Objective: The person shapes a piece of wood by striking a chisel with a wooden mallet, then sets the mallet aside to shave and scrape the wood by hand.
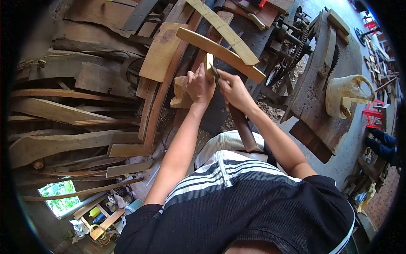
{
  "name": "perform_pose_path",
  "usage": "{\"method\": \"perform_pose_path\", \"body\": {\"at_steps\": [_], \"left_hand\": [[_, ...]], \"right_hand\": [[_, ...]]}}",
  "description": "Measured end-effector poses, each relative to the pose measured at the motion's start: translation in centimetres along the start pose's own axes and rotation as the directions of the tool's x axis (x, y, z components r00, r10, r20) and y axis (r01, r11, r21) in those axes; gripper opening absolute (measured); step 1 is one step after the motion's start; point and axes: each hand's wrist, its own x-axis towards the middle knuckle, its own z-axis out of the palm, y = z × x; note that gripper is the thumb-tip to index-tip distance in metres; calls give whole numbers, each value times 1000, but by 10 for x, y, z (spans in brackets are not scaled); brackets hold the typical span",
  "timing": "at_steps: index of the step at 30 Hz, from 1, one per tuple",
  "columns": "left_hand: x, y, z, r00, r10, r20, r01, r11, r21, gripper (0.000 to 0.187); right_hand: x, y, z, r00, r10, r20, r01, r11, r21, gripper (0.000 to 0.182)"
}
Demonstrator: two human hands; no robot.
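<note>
My left hand is wrapped round a small pale wood block, which stands up between its thumb and fingers. Gripped in my right hand is a bladed tool with a thick brown wooden handle that runs down toward my lap. Its dark metal blade meets the side of the block, close to my left fingers. Just beyond both hands, a curved wood piece lies across the dark bench. A notched wood block sits left of my left hand.
A long marked board and a wide plank lie beyond. Stacked boards fill the left side. At right are a machine with gears and chain, a saw table with a toothed blade, and a white bucket. Someone's legs show far right.
</note>
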Motion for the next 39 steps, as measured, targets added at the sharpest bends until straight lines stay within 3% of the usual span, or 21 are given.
{"method": "perform_pose_path", "body": {"at_steps": [2,5,11,13,16,20,25,27,29,30,33,35,39], "left_hand": [[6,0,1,996,-70,58,72,997,-25,52],[3,-1,3,997,26,-69,-28,999,-30,50],[3,-1,3,1000,-12,-16,12,1000,6,51],[3,3,-3,1000,-12,-16,11,999,-39,52],[3,1,2,1000,-9,-29,8,999,-33,51],[0,2,4,998,23,-60,-24,1000,-15,49],[4,5,-1,999,-7,-48,4,998,-62,45],[2,4,2,999,-28,-37,26,999,-41,46],[0,1,5,1000,-24,-3,24,1000,-17,49],[0,0,6,1000,-23,-12,23,1000,-17,50],[3,4,1,999,-12,-33,11,999,-35,51],[6,6,0,994,-105,33,106,994,-40,50],[3,2,2,998,-57,7,58,996,-62,47]], "right_hand": [[10,1,6,1000,-9,-29,8,1000,-25,45],[1,0,7,998,-21,-61,19,1000,-25,45],[13,10,4,998,3,-63,-4,1000,-11,44],[13,8,6,995,-28,-98,17,994,-108,43],[-5,15,11,993,-71,-94,62,993,-99,43],[19,20,4,998,-1,-62,1,1000,0,42],[4,19,14,989,-61,-133,50,995,-87,41],[-2,26,13,995,-23,-97,23,1000,-8,42],[20,29,3,996,-72,-48,71,997,-10,41],[35,28,2,997,-2,-83,1,1000,-4,38],[57,28,2,991,-36,-131,25,996,-84,43],[31,22,5,990,-78,-121,64,991,-118,43],[11,10,8,996,-26,-89,24,999,-25,43]]}}
